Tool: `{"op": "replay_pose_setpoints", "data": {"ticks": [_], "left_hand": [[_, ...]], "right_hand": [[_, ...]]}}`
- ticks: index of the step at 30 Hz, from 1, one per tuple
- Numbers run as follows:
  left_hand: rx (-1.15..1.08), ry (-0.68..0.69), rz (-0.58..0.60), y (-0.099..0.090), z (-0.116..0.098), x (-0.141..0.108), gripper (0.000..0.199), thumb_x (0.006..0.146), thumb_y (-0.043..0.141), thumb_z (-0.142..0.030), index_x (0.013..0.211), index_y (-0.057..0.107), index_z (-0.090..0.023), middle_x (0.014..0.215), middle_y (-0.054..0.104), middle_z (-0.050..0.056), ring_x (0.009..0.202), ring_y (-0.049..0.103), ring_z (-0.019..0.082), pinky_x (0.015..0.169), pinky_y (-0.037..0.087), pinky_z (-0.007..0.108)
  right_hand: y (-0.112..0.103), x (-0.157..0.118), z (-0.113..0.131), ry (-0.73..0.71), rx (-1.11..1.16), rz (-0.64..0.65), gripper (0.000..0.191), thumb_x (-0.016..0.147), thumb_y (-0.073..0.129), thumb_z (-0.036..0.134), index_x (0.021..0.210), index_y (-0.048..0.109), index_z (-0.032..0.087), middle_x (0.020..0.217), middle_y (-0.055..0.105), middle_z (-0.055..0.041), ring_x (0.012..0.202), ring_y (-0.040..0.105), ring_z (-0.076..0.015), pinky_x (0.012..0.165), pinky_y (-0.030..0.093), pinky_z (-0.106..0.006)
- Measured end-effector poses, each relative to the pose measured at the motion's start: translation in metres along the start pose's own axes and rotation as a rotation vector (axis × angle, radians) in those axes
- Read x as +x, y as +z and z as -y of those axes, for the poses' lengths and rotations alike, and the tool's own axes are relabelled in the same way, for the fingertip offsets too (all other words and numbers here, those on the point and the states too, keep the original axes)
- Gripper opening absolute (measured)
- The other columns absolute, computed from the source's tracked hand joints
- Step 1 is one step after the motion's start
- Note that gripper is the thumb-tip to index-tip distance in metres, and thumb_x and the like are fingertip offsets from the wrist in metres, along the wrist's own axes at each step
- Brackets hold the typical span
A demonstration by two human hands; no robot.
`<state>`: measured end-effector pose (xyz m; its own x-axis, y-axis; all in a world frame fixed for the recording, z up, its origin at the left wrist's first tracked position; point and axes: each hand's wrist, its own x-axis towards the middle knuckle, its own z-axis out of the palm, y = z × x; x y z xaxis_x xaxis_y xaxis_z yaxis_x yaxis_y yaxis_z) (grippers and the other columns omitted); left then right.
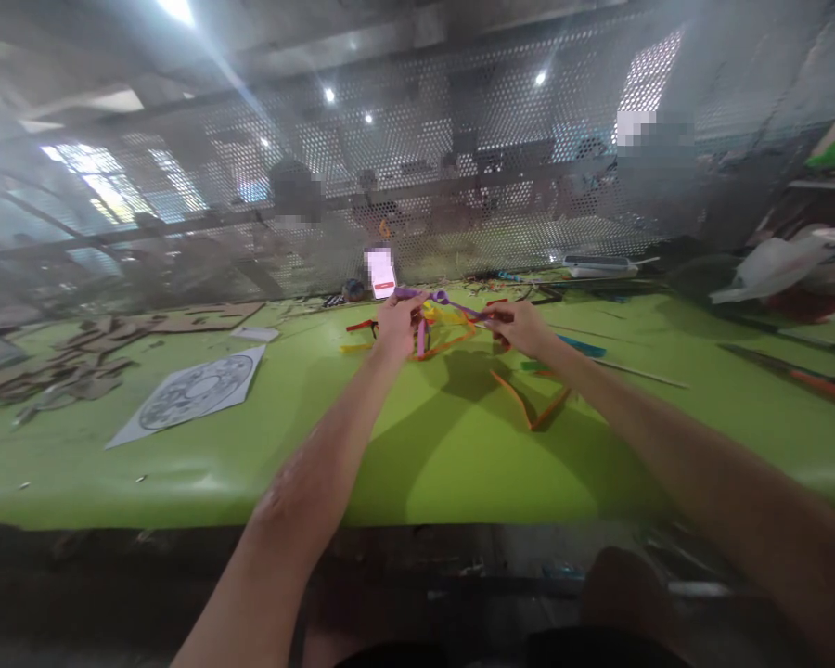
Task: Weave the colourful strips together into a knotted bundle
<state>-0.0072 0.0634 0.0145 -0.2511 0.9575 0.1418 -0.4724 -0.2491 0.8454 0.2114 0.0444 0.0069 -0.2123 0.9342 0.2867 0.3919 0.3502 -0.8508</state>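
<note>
A purple strip (465,309) with a small coiled loop in it runs between my two hands above the table. My left hand (396,325) is closed on its left part, and my right hand (520,327) pinches the right end. Below and between the hands are a yellow piece (443,315), an upright pink strip (421,343) and a bent orange strip; whether they are joined to the purple one I cannot tell. Nearer to me, under my right hand, lies an orange strip (532,425) folded into a V. A blue strip (583,346) lies beside my right wrist.
The green-covered table (306,464) holds a paper with a printed ring pattern (199,390) and brown cardboard scraps (76,357) at left. A lit phone (381,274) stands behind my hands. Scissors-like blades with orange (825,385) lie right. A perforated metal screen (417,176) rises behind.
</note>
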Motion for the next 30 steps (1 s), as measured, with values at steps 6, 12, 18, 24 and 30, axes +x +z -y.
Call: {"op": "replay_pose_setpoints", "data": {"ticks": [6, 12, 18, 24, 30], "left_hand": [[0.065, 0.045, 0.000, -0.006, 0.003, 0.003, 0.023, 0.071, 0.075, -0.005, 0.069, 0.056, -0.018, 0.066, 0.060, -0.002, 0.051, 0.047, 0.006, 0.053, 0.035, 0.025], [0.111, 0.040, -0.049, -0.009, 0.004, 0.006, 0.023, 0.069, 0.073, -0.004, 0.070, 0.055, -0.019, 0.070, 0.062, -0.002, 0.056, 0.050, 0.008, 0.053, 0.034, 0.024], [0.104, -0.016, -0.034, -0.016, 0.005, 0.011, 0.022, 0.072, 0.070, -0.003, 0.070, 0.054, -0.018, 0.066, 0.059, -0.002, 0.051, 0.045, 0.006, 0.048, 0.031, 0.022], [0.127, -0.057, -0.061, -0.018, 0.006, 0.016, 0.022, 0.072, 0.071, -0.002, 0.071, 0.055, -0.018, 0.064, 0.059, -0.002, 0.050, 0.048, 0.005, 0.047, 0.033, 0.020], [0.137, -0.032, -0.044, -0.022, 0.009, 0.020, 0.023, 0.070, 0.072, -0.001, 0.069, 0.055, -0.017, 0.073, 0.064, 0.000, 0.055, 0.052, 0.005, 0.050, 0.036, 0.020]], "right_hand": [[-0.002, 0.000, 0.001, -0.007, -0.014, 0.018, 0.018, 0.082, 0.063, 0.011, 0.095, 0.075, 0.014, 0.056, 0.057, 0.0015, 0.045, 0.052, -0.0085, 0.043, 0.044, -0.019], [-0.004, -0.001, 0.002, 0.000, -0.065, 0.048, 0.025, 0.082, 0.062, 0.014, 0.103, 0.075, 0.011, 0.054, 0.058, 0.0011, 0.044, 0.050, -0.0089, 0.043, 0.041, -0.020], [-0.007, -0.001, 0.000, -0.067, -0.140, 0.047, 0.028, 0.082, 0.062, 0.019, 0.104, 0.077, 0.010, 0.053, 0.057, 0.0013, 0.045, 0.047, -0.0088, 0.046, 0.038, -0.022], [-0.010, -0.001, -0.001, -0.061, -0.130, 0.078, 0.031, 0.080, 0.063, 0.022, 0.105, 0.077, 0.011, 0.052, 0.056, 0.0012, 0.046, 0.048, -0.0104, 0.047, 0.039, -0.023], [-0.012, -0.002, 0.002, -0.057, -0.143, 0.099, 0.028, 0.081, 0.064, 0.022, 0.103, 0.078, 0.014, 0.053, 0.059, -0.0004, 0.044, 0.046, -0.0100, 0.047, 0.038, -0.024]]}}
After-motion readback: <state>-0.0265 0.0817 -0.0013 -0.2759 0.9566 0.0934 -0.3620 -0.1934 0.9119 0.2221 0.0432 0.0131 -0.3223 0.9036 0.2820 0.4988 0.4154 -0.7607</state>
